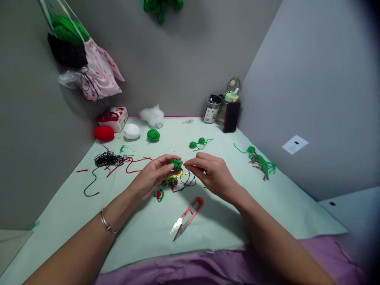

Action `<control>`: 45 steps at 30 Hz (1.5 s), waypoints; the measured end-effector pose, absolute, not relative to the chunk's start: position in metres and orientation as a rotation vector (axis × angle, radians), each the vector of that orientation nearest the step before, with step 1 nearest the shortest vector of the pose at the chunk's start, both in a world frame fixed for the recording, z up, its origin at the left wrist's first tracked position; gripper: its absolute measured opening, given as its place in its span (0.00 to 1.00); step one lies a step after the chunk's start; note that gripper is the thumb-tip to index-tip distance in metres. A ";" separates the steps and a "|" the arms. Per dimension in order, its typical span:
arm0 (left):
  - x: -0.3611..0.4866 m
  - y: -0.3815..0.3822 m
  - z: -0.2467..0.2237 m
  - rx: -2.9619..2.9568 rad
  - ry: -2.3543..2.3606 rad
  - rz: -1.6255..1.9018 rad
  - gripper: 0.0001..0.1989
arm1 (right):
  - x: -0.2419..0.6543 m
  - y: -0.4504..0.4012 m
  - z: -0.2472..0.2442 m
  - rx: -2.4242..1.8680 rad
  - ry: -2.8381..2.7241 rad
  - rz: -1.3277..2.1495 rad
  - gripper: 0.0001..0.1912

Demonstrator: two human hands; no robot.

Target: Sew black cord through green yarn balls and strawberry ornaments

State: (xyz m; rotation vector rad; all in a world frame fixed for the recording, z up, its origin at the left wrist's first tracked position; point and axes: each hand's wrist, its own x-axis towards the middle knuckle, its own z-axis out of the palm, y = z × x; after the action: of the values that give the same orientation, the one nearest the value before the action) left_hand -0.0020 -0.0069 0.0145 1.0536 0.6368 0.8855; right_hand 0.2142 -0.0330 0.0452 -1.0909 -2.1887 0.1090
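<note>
My left hand (pixel 152 174) is closed on a small green crocheted ball (pixel 176 164), thumb in front and fingers behind. Just to its right, my right hand (pixel 211 170) pinches thumb and fingertips together close to the ball; what sits in the pinch is too fine to make out. Black thread (pixel 188 181) hangs in loops below both hands. Under them lie small red and green crocheted pieces (pixel 160 195) and a yellow-handled tool (pixel 175 175), partly hidden. Nearer to me rest red thread snips (pixel 190 215), blades spread and pointing to the lower left.
At the left are a black yarn tangle (pixel 109 159), a red yarn ball (pixel 103 133), a white ball (pixel 131 131) and a green ball (pixel 153 135). White stuffing (pixel 152 116) lies behind. Green trimmings (pixel 261 163), a phone (pixel 231 117) and a pen cup (pixel 211 111) stand rightward.
</note>
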 end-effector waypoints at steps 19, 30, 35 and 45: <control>-0.002 -0.006 0.013 1.094 0.632 0.914 0.13 | 0.213 -0.035 0.049 -1.057 -2.131 0.368 0.08; -0.004 -0.005 0.010 1.113 0.604 0.909 0.13 | 0.214 -0.034 0.049 -1.062 -2.090 0.509 0.07; -0.004 -0.005 0.008 1.145 0.593 0.902 0.14 | 0.214 -0.032 0.048 -1.054 -2.088 0.526 0.06; -0.004 -0.005 0.009 1.098 0.573 0.900 0.13 | 0.216 -0.036 0.052 -1.021 -2.098 0.439 0.08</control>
State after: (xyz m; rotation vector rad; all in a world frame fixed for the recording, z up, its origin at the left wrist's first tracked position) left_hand -0.0042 -0.0049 0.0088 1.0976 0.5734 0.8995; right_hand 0.2161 -0.0357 0.0520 -1.0215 -2.0981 0.4394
